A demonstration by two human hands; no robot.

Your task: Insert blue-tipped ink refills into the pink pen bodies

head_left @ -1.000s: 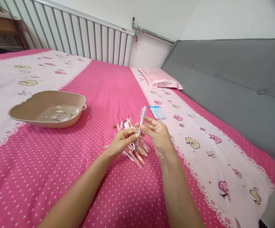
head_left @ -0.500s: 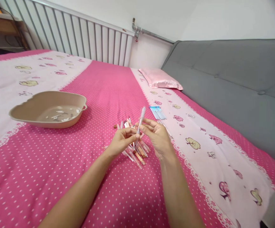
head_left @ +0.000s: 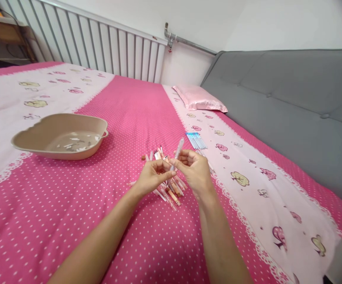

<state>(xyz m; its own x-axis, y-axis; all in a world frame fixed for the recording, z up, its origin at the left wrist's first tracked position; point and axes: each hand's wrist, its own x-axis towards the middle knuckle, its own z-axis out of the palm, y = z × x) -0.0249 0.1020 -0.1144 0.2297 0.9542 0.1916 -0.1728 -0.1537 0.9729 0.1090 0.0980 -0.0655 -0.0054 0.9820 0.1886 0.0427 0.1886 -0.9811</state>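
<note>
two bare forearms reach over the bedspread [head_left: 159, 244], pink cloth with small white dots and pale bands printed with trees and a lacy edge. the left hand [head_left: 151, 177] is half curled, thumb and fingertips nearly together at the pen's lower end; the right hand [head_left: 195, 169] pinches the shaft higher up between thumb and bent fingers. the pen [head_left: 179, 148], a slim, pale, translucent tube, is held between the hands, over the heap [head_left: 173, 195]. its long axis slants, the top end pointing up, away from the person and a little to the right, the lower end down toward the left thumb. the heap is a loose tangle of thin clear, white, pinkish and orange-brown sticks. off to the left sits the basin [head_left: 45, 136], smooth beige, with a scalloped edge and white scraps [head_left: 75, 139] inside. beyond the right hand lie blue-topped pens [head_left: 196, 141], side by side. farther back are a shiny pink pillow [head_left: 199, 99], a padded grey headboard [head_left: 277, 85] and a ribbed white radiator [head_left: 100, 43].
</note>
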